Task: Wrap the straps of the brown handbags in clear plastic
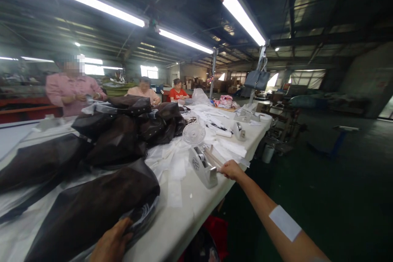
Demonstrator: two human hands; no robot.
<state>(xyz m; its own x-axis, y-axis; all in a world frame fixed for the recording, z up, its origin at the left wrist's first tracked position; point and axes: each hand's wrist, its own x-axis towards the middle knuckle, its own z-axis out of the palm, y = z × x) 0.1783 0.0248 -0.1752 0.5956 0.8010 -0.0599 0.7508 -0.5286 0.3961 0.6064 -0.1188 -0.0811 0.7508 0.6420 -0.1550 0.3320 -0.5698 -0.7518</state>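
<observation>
My right hand [231, 170] reaches to the tape dispenser [203, 168] near the table's right edge. Its fingers are pinched together at the dispenser's front end; anything between them is too small to name. At the lower left, my left hand [113, 239] lies against the edge of a dark garment in clear plastic [101, 200], thumb and fingers closed on that edge. A white patch [285, 223] is on my right forearm. Behind the dispenser stands a small white fan [194, 133].
More bagged dark garments [123, 135] are heaped on the white table [196, 217]. A second dispenser [238, 131] stands farther back. People sit or stand across the table, one in a pink shirt [72, 90], one in red [178, 94]. A pole carries a dark bag [257, 80].
</observation>
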